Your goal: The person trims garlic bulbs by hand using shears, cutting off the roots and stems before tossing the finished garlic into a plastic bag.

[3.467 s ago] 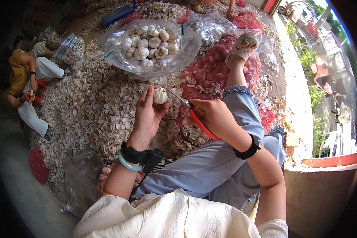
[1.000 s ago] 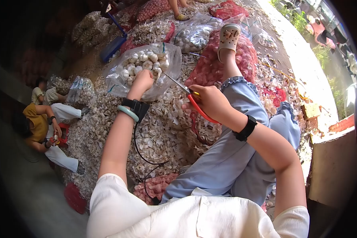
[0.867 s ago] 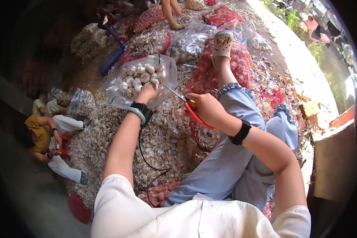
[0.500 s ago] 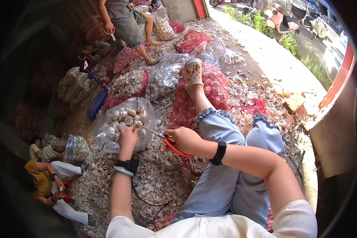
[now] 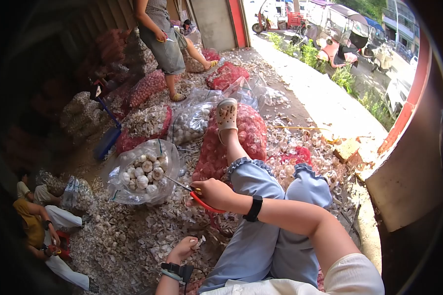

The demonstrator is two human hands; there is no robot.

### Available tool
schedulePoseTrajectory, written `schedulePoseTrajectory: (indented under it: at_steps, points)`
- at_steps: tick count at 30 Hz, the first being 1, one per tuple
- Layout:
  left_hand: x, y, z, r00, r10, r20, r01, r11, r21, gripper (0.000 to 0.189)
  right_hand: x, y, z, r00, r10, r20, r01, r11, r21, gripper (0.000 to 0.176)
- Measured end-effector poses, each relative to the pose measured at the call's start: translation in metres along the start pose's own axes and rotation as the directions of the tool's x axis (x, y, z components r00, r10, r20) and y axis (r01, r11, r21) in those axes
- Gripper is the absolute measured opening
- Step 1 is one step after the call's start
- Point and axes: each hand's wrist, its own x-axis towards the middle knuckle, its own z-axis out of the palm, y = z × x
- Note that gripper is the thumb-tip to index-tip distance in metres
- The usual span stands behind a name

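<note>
My right hand [image 5: 214,194] is closed round red-handled scissors [image 5: 205,202], whose blades point up and left toward the clear plastic bag. Inside that bag [image 5: 118,184] lie several white garlic bulbs [image 5: 142,172]. Below and left of the scissors, near my knee, my left hand [image 5: 186,248] has its fingers curled together. A small whitish piece shows at its fingertips, too small to name for certain. Dry garlic skins [image 5: 138,231] cover the ground under both hands.
A red mesh sack [image 5: 253,137] supports my foot. Behind it are more bags and a blue tool [image 5: 107,142]. One person [image 5: 160,44] stands at the back; others sit at the lower left [image 5: 32,216]. A brick [image 5: 347,150] lies at the right.
My left hand has moved from the garlic bag down and right toward my legs. The scissors remain in my right hand. The view has shifted, and the standing person's leg has moved.
</note>
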Motion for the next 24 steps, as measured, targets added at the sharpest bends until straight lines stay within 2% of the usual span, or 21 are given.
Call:
schedulePoseTrajectory:
  at_steps: [2,3,5,9,10,12,15,16,18,22,24]
  points:
    - [-0.005,-0.005,0.018,0.999,0.045,-0.016,-0.047,0.959,-0.279,0.028,-0.002,-0.003,-0.001,1.0,0.006,-0.014,-0.006,1.0,-0.012,0.059]
    - [-0.003,-0.003,0.025,0.999,0.054,-0.005,-0.054,0.957,-0.284,0.028,-0.002,-0.004,-0.002,1.0,0.007,-0.014,-0.007,1.0,-0.027,0.059]
    - [-0.001,-0.003,0.037,0.984,0.085,-0.154,-0.136,0.922,-0.362,0.028,-0.002,-0.003,-0.002,1.0,-0.014,-0.001,0.014,1.0,-0.016,0.055]
    - [0.005,-0.002,0.047,0.96,0.24,-0.141,-0.273,0.916,-0.293,0.02,0.0,0.001,0.001,0.999,-0.015,-0.049,0.014,1.0,-0.018,0.048]
    - [0.008,-0.001,0.05,0.961,0.241,-0.139,-0.272,0.916,-0.295,0.02,0.0,0.003,0.002,0.999,-0.013,-0.049,0.012,1.0,-0.021,0.048]
    - [0.013,0.0,0.057,0.937,0.243,-0.253,-0.289,0.943,-0.166,0.018,0.001,0.004,0.003,0.997,-0.02,-0.07,0.019,1.0,-0.013,0.046]
    - [0.014,0.001,0.063,0.909,0.303,-0.287,-0.341,0.935,-0.092,0.022,0.002,0.005,0.002,0.997,-0.022,-0.074,0.02,1.0,-0.018,0.046]
    - [0.017,-0.002,0.062,0.909,0.303,-0.287,-0.342,0.935,-0.094,0.022,0.002,0.005,0.002,0.997,-0.021,-0.072,0.02,1.0,-0.02,0.046]
    - [0.018,-0.002,0.065,0.885,0.386,-0.261,-0.435,0.885,-0.164,0.024,0.003,0.006,0.003,0.998,-0.024,-0.066,0.022,0.999,-0.03,0.047]
    - [0.003,0.007,0.074,0.875,0.379,-0.3,-0.426,0.898,-0.109,0.027,0.004,0.007,0.004,0.998,-0.001,-0.056,-0.001,1.0,-0.029,0.049]
    - [0.011,-0.002,0.068,0.855,0.439,-0.275,-0.491,0.858,-0.154,0.021,0.004,0.007,0.004,0.998,-0.009,-0.066,0.007,1.0,-0.019,0.049]
